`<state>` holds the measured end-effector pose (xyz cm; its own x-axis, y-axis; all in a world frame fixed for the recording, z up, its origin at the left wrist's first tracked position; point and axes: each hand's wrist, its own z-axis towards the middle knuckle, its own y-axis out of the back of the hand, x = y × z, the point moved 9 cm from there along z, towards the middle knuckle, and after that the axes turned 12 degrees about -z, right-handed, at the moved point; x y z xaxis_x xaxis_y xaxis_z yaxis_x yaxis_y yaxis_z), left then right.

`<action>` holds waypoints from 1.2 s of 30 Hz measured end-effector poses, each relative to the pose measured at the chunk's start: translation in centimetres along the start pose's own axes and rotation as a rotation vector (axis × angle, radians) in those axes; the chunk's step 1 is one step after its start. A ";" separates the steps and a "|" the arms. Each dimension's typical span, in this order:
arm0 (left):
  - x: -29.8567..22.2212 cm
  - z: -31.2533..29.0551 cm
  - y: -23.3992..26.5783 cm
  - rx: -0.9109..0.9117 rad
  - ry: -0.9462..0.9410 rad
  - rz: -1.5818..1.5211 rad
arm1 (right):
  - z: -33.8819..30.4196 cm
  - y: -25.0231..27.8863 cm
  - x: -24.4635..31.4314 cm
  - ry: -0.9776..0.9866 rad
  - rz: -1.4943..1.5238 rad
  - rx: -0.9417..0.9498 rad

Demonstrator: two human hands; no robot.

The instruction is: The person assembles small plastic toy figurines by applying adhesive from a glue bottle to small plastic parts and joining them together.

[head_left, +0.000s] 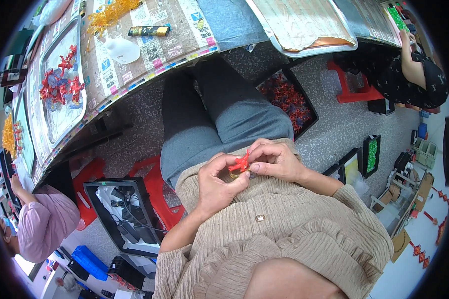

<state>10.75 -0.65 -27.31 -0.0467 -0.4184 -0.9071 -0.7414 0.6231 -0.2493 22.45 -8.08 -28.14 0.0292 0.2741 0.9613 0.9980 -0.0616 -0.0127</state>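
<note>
Close to my belly, above my lap, my left hand (218, 182) and my right hand (278, 162) meet with closed fingers. Between them is a small red plastic figure (241, 163) with branching parts, pinched from both sides. A yellowish bit shows just under it, too small to make out. On the table at the upper left, a metal tray (83, 102) bears a heap of similar red pieces (60, 85) mixed with bluish clear ones.
Paper-covered table (184, 47) with lighter (149, 31), white bottle (122, 50), yellow strings (110, 16) and a second tray (314, 54). Below stand a bin of red pieces (287, 102), a black crate (115, 209) and red stools (159, 197). People sit left (47, 224) and right (409, 74).
</note>
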 end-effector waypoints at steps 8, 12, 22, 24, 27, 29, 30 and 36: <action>0.2 0.1 0.0 0.016 -0.001 -0.016 | 0.0 0.0 0.0 -0.001 -0.002 0.006; 0.3 0.2 -0.2 0.050 0.009 -0.032 | 0.1 0.1 0.1 0.003 -0.001 -0.025; -0.1 0.5 -1.1 0.124 0.087 -0.288 | 0.2 0.8 1.3 0.030 -0.042 -0.101; -0.6 0.6 -1.0 0.125 0.037 -0.230 | 0.2 0.9 1.7 0.033 -0.049 -0.103; -1.2 0.7 -1.0 0.135 -0.012 -0.207 | 0.2 0.8 1.6 0.049 -0.035 -0.112; -1.5 0.7 -1.1 0.134 -0.015 -0.203 | 0.2 0.9 1.7 0.064 -0.014 -0.121; -1.6 0.7 -1.0 0.131 -0.018 -0.199 | 0.2 0.8 1.9 0.079 -0.060 -0.116; -2.0 0.5 -0.5 0.106 -0.072 -0.097 | 0.1 0.6 2.2 0.122 -0.122 -0.109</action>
<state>11.55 0.13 -25.55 0.0729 -0.4341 -0.8979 -0.6652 0.6497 -0.3681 23.15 -7.39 -26.03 -0.1048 0.1679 0.9802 0.9816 -0.1406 0.1291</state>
